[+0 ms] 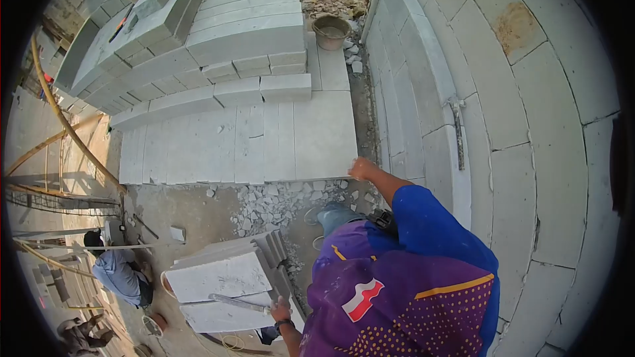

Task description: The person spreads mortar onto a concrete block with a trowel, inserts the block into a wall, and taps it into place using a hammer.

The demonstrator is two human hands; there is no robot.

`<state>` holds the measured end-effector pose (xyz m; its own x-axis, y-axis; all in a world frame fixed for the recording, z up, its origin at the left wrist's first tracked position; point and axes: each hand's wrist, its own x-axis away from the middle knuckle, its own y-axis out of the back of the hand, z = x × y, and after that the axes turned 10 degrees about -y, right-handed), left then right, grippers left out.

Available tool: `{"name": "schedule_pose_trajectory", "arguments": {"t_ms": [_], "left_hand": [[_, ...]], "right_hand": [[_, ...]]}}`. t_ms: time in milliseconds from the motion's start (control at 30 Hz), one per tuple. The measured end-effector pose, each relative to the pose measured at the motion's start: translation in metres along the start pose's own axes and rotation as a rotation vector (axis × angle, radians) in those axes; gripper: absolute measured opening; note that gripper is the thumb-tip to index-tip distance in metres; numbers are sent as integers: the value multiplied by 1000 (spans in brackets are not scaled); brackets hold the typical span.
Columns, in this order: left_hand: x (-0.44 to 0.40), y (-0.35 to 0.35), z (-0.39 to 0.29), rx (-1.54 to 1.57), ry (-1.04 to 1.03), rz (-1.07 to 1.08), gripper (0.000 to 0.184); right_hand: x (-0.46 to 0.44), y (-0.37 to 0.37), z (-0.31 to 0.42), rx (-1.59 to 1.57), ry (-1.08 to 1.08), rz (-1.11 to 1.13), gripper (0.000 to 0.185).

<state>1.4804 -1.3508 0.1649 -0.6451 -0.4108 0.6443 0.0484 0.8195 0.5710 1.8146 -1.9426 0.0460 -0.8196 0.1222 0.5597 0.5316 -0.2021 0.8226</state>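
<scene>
My left hand (281, 310), a dark band on its wrist, is closed on the end of a long flat tool (239, 303). The tool lies across pale blocks (221, 277) stacked at lower centre. My right hand (362, 168) is at the front right corner of a pale block platform (324, 135). Its fingers are curled; whether they hold anything is too small to tell.
Stacked blocks (248, 36) and a bucket (331, 32) stand beyond. A block wall (509, 192) rises on the right, with a tool (458, 132) on its ledge. Broken pieces (268, 205) litter the ground. A person (119, 277) crouches at left; bamboo poles (73, 135) lean nearby.
</scene>
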Motion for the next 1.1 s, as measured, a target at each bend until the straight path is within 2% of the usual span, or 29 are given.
{"name": "schedule_pose_trajectory", "arguments": {"t_ms": [33, 100, 133, 167, 200, 267, 300, 333, 367, 400, 433, 467, 500, 567, 600, 667, 733, 833, 900, 1100], "left_hand": [[-8, 13, -7, -59, -43, -10, 78], [-22, 30, -18, -105, -128, -29, 77], [-28, 35, -25, -92, -170, -42, 77], [-37, 38, -25, -76, -184, -56, 76], [-43, 37, -24, -48, -191, -80, 75], [-48, 32, -23, 57, -193, -111, 76], [-50, 26, -21, 16, -219, -122, 78], [-47, 18, -19, -23, -235, -144, 79], [-29, 16, -40, 1, -203, -110, 80], [-8, 18, -65, 32, -163, -88, 81], [-3, 6, -58, -13, -140, -104, 82], [2, -4, -47, -56, -108, -121, 84], [12, -8, -49, -56, -78, -127, 84], [36, -26, -42, -52, -7, -134, 86], [41, -34, -38, -54, 23, -136, 87], [43, -43, -27, -32, 82, -148, 88], [48, -58, -23, 27, 155, -153, 89], [60, -64, -39, 177, 263, -158, 86], [64, -78, -45, 265, 293, -234, 87], [89, -117, -69, 463, 342, -401, 84]], "right_hand": [[22, -3, -27, -174, -136, -81, 39], [173, 172, 17, -512, -577, -297, 47], [175, 164, -18, -324, -599, -501, 60], [192, 175, -38, -195, -702, -705, 63], [198, 181, -66, -151, -859, -776, 71], [214, 200, -120, -153, -1102, -823, 74], [218, 200, -148, -169, -1213, -789, 72], [226, 195, -172, -208, -1200, -757, 67], [221, 185, -208, -285, -1217, -587, 59], [219, 182, -222, -234, -1199, -425, 50], [215, 180, -233, -116, -1115, -423, 44], [214, 178, -234, -48, -994, -579, 31], [185, 152, -300, -97, -792, -534, 33], [155, 146, -371, 248, -177, -671, 26], [142, 146, -401, 445, 98, -761, 30], [136, 174, -273, 204, -240, -731, 31], [121, 200, -158, 71, -281, -732, 32], [72, 225, -34, -77, -98, -672, 34], [46, 236, 33, -130, 45, -588, 35], [18, 242, 188, -181, 373, -304, 39]]}}
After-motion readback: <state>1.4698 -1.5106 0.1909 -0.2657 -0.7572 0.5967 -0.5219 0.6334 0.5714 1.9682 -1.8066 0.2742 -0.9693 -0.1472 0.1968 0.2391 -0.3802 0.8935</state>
